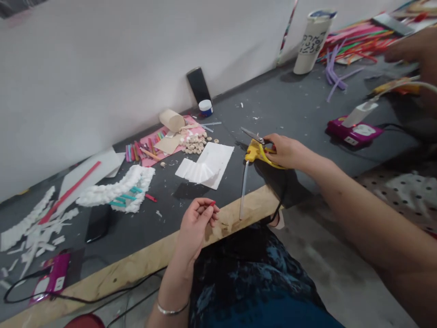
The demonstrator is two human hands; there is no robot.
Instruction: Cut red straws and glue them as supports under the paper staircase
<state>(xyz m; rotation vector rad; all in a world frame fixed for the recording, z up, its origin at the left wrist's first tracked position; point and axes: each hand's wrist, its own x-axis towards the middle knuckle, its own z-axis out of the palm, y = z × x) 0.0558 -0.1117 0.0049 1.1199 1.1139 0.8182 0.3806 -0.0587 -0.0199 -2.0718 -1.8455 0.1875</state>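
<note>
My left hand (196, 221) hovers over the wooden front edge (143, 262) of the dark table, fingers pinched on a small red stick piece (211, 203). My right hand (287, 151) lies on the table further right, fingers wrapped through the handles of yellow scissors (256, 150), whose blades stand apart. A thin grey stick (243, 189) reaches from the scissors down to the table edge. Folded white paper (206, 166) lies between my hands, a little beyond them.
A white fluffy strip with teal sticks (118, 190) and a black phone (97, 222) lie left. Coloured sticks, wooden discs (194, 143) and a cardboard roll (171, 120) sit by the wall. Another person's hand (414, 50) is at the far right, near pipe cleaners and a glue gun (357, 123).
</note>
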